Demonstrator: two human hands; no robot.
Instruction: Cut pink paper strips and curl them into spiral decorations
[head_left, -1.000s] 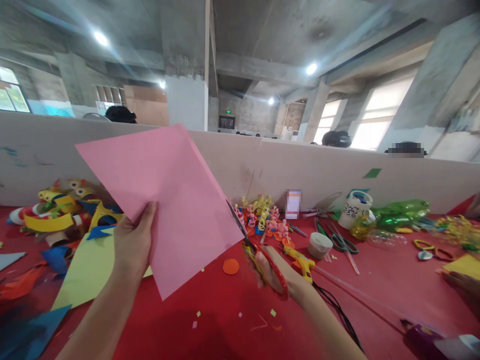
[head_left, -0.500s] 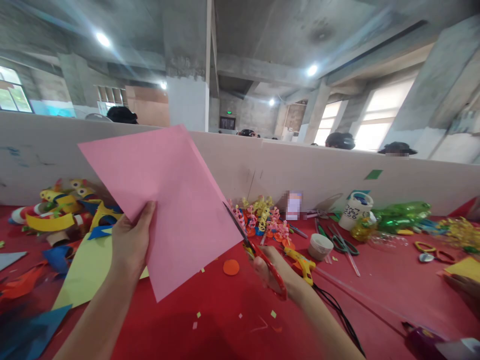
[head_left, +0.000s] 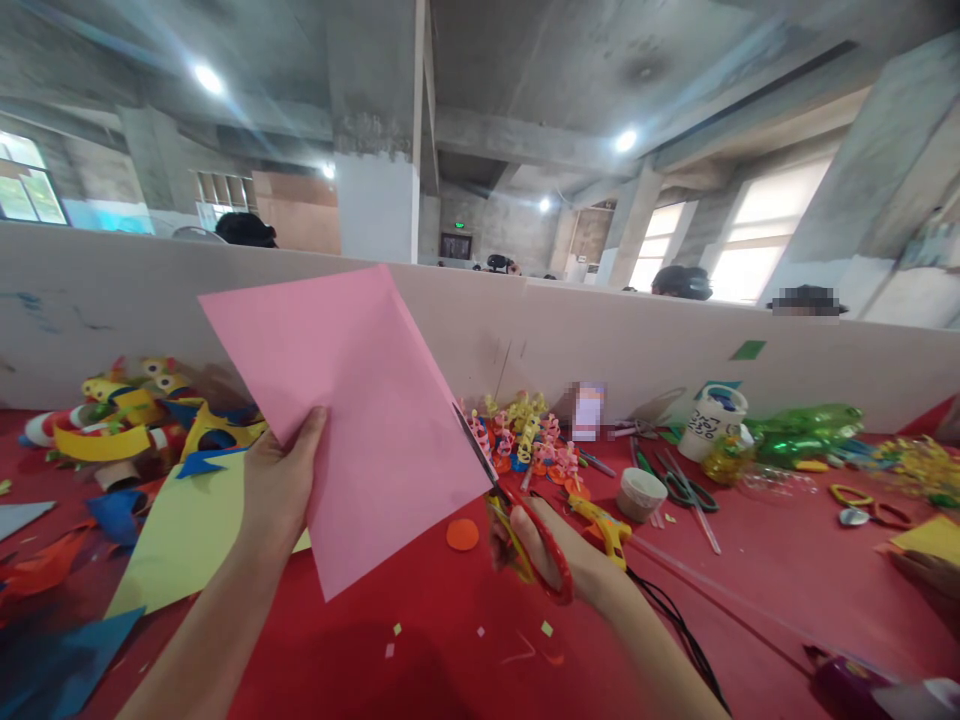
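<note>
A sheet of pink paper (head_left: 367, 430) is held up in front of me, tilted, with a narrow folded strip along its right edge. My left hand (head_left: 281, 475) pinches its left edge, thumb on the near face. My right hand (head_left: 536, 540) is wrapped round the red and yellow handles of a pair of scissors (head_left: 553, 560). Their dark blades lie at the sheet's right edge, near its lower right corner; the lower blade is hidden behind the paper. Beneath the left wrist lies a sheet of pale yellow paper (head_left: 184, 540).
Yellow paper figures (head_left: 124, 400) stand at the left. Small pink and yellow curled ornaments (head_left: 525, 430) are behind the scissors. A yellow glue gun (head_left: 604, 525), a white cup (head_left: 641, 493) and green bottles (head_left: 806, 430) lie rightward. Another person's hand (head_left: 930, 570) is at the right edge.
The pink paper and my left hand have shifted to the right. The scissor handles have spread further apart in my right hand, showing the yellow loop.
</note>
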